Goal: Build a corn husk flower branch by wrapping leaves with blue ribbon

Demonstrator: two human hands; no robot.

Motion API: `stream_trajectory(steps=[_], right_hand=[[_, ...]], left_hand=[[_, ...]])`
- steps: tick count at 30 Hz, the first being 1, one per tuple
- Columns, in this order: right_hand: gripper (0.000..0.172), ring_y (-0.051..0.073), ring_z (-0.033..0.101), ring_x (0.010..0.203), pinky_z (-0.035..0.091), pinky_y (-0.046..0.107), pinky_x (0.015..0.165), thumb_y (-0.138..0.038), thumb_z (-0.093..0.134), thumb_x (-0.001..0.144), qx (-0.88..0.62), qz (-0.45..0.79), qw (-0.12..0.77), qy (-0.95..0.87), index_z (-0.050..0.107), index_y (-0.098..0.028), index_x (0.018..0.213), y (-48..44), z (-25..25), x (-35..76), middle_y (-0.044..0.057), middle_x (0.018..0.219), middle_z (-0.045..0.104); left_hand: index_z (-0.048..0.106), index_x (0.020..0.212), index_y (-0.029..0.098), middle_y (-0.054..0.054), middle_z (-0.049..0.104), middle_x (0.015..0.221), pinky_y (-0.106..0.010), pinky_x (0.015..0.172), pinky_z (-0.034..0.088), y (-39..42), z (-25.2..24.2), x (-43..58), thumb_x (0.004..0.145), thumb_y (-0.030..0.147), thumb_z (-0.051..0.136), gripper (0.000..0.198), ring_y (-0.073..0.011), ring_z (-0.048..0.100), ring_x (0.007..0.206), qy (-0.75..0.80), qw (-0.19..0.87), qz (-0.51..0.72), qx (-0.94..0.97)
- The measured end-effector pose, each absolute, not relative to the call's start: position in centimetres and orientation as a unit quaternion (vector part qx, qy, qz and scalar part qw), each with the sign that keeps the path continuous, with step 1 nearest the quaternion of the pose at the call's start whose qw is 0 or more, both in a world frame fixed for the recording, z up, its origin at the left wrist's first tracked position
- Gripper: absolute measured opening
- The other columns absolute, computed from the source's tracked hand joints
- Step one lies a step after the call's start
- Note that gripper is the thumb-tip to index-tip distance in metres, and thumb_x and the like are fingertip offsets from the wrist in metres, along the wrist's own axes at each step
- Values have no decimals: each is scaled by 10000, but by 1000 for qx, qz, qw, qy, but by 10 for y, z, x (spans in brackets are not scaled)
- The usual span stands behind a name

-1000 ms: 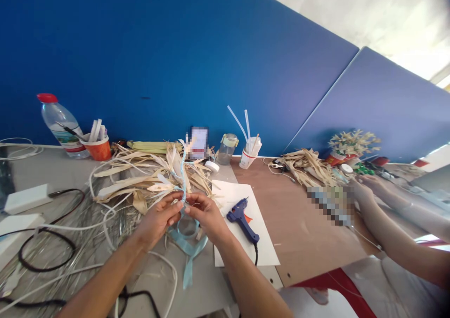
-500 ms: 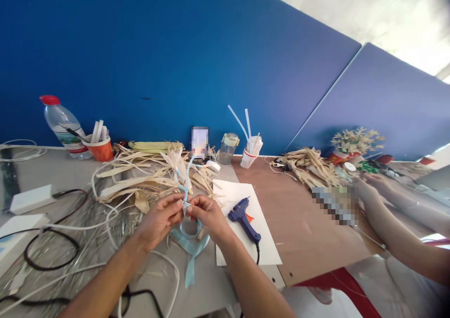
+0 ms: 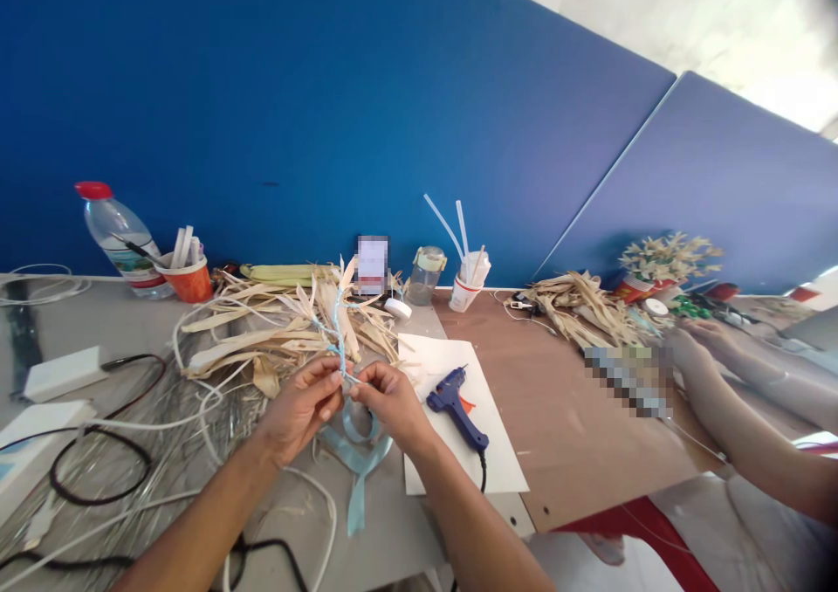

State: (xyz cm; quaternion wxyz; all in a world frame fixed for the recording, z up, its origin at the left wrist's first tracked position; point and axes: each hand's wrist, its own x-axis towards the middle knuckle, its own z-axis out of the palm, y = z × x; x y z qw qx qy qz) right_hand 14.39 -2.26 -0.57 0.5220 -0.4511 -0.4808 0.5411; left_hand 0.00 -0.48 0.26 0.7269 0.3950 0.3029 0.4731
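Between my two hands stands a thin branching stem (image 3: 340, 334) wrapped in light blue ribbon, with pale corn-husk tips at its top. My left hand (image 3: 311, 400) pinches the stem near its lower end. My right hand (image 3: 386, 397) is closed beside it, thumb and finger pinching the light blue ribbon (image 3: 355, 505) at the stem's base. From the hands the ribbon hangs in a loop, and its tail lies on the grey table. Behind the stem spreads a heap of dried corn husks (image 3: 229, 347).
A blue glue gun (image 3: 458, 409) lies on white paper (image 3: 419, 478) to the right. White cables (image 3: 202, 426) and clear strips cover the left side. A bottle (image 3: 121, 234), cups and a phone (image 3: 373, 265) line the blue partition. Another person's arms (image 3: 739, 417) are at the right.
The stem's top has swung slightly left and more upright, its husk tips now spread apart. Both hands stay in nearly the same place. The phone screen has changed.
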Motion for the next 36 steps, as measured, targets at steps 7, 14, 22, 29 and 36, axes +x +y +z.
stream_trajectory(steps=[7,14,22,29,36], right_hand=[[150,103,443,612,364,232,615,-236,659,634,-439,496,526,-534,522,-179,656,-22,-10,142,-41,661,507],[109,141,524,734,407,269,718,-179,629,653,-433,393,570,-578,526,-185,618,-24,-9,133,-3,754,560],[57,147,567,670,440,268,666,-168,541,727,-497,290,586,-570,518,-196,683,-31,-9,116,5,695,605],[55,151,555,666,429,273,654,-199,520,752,-539,260,573,-559,548,-189,707,-32,-11,109,13,697,612],[74,138,531,620,427,270,622,-237,589,704,-503,383,619,-466,533,-191,722,-27,-3,120,-15,659,574]], left_hand=[[632,841,162,27,605,667,-196,509,367,-2,-3,2,682,289,698,214,-65,481,489,390,623,480,480],[617,772,164,10,588,710,-251,661,420,-4,-1,7,677,292,650,163,-139,526,691,431,502,520,541],[601,794,172,36,544,673,-235,643,398,-4,-8,11,664,302,657,193,-122,497,650,451,497,548,499],[629,777,167,16,578,715,-249,686,408,-3,-5,14,619,316,718,234,-142,524,699,431,547,557,454],[729,872,151,-63,675,786,-279,728,419,-3,1,7,637,301,751,280,-163,554,735,346,696,500,382]])
